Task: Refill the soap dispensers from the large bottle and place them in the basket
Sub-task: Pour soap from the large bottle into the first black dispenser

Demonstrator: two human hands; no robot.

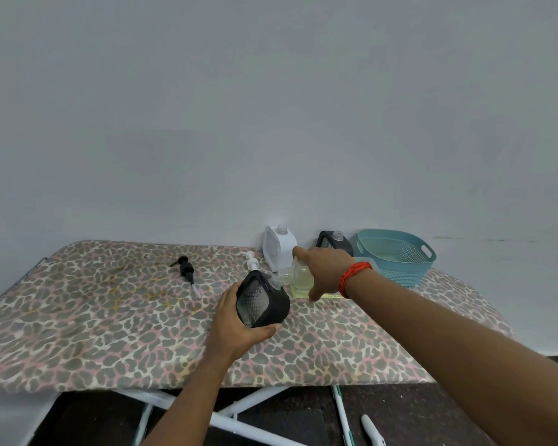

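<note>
My left hand [236, 329] grips a black-sleeved clear soap dispenser [261, 300], tilted with its open neck up and to the right. My right hand [326, 272] holds the large clear bottle [298, 276] of pale yellow soap, tipped so its mouth meets the dispenser's neck. A white dispenser [278, 247] and a second black dispenser [334, 243] stand uncapped by the wall. The teal basket [397, 255] sits at the far right. A black pump head [187, 272] and a white pump head [251, 260] lie on the table.
The table [94, 317] wears a leopard-print cover, with its front edge near me. White folding legs [245, 410] cross beneath it. A white object [372, 431] lies on the dark floor at the lower right. A plain wall stands right behind the table.
</note>
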